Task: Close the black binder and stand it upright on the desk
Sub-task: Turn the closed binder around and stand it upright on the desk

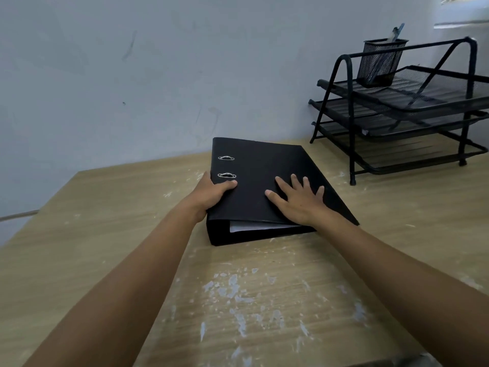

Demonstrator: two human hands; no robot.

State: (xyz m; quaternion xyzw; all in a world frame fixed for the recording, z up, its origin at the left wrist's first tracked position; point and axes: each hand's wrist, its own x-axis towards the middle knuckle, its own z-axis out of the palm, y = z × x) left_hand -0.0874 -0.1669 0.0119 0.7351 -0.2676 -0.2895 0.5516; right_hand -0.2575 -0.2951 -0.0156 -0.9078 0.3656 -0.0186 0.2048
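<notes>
Black binder (267,178), closed, lying flat on the desk (264,300).

My left hand (211,193) grips its spine edge, thumb on the cover below the two metal ring slots (226,175). My right hand (299,200) lies flat on the cover, fingers spread. White sheets (259,227) show at the near end. Black mesh tray rack (402,112) with pen cup (379,62) stands well apart, right rear.

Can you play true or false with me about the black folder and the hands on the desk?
1. The black ring binder is closed and lies flat on the scuffed wooden desk. True.
2. The right hand lies flat on its cover. True.
3. The left hand rests on the desk, away from the binder. False: it grips the spine edge.
4. The black mesh pen cup stands on the desk. False: it sits on the black wire tray rack.
</notes>
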